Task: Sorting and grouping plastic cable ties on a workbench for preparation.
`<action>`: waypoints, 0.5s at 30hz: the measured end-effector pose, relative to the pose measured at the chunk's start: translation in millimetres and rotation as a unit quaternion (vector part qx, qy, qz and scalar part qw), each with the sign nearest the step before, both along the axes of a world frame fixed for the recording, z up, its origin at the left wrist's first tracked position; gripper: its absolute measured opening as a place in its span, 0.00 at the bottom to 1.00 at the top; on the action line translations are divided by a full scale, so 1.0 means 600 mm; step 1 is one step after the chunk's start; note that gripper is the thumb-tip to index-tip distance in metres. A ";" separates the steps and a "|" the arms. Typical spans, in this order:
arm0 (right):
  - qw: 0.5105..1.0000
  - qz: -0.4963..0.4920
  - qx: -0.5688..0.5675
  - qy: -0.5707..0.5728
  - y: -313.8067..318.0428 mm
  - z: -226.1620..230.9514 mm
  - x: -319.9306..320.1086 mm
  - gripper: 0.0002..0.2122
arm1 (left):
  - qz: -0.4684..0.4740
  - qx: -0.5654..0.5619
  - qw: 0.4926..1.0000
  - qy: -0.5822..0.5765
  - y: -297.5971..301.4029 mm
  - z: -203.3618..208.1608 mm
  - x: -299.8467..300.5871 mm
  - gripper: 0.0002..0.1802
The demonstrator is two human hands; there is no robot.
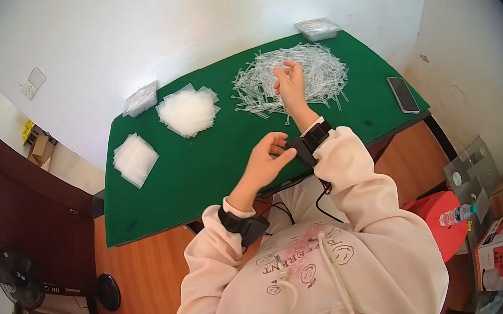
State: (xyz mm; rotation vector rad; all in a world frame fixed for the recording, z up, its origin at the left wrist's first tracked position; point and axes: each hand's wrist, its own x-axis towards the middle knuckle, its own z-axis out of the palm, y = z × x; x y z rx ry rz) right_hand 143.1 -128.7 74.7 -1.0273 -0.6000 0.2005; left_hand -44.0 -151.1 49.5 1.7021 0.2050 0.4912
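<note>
My right hand [292, 87] is raised over the near middle of a wide heap of thin clear plastic sticks [323, 73], some with small loops at the end. Its fingers are loosely bent and apart, and no stick shows in them. Closer to me, my left hand [267, 162] hovers above the table's front part, beside the black device strapped on my right wrist [305, 149]. Its fingers curl softly, with the thumb apart and nothing visible between them. Whether the fingertips touch the device I cannot tell.
Two piles of clear plastic bags [187, 111] [135, 160] lie left on the green tabletop [203, 176]. Packed clear bundles [140, 99] [318, 29] sit at the back edge. A phone [403, 95] lies right. A red stool [437, 221] holds a bottle [456, 215]; a black fan [19, 276] stands left.
</note>
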 end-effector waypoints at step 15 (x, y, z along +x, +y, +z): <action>0.917 -0.155 0.020 -0.367 -0.117 0.085 -0.112 0.12 | -0.033 -0.175 0.983 -0.037 -0.142 -0.015 -0.022 0.15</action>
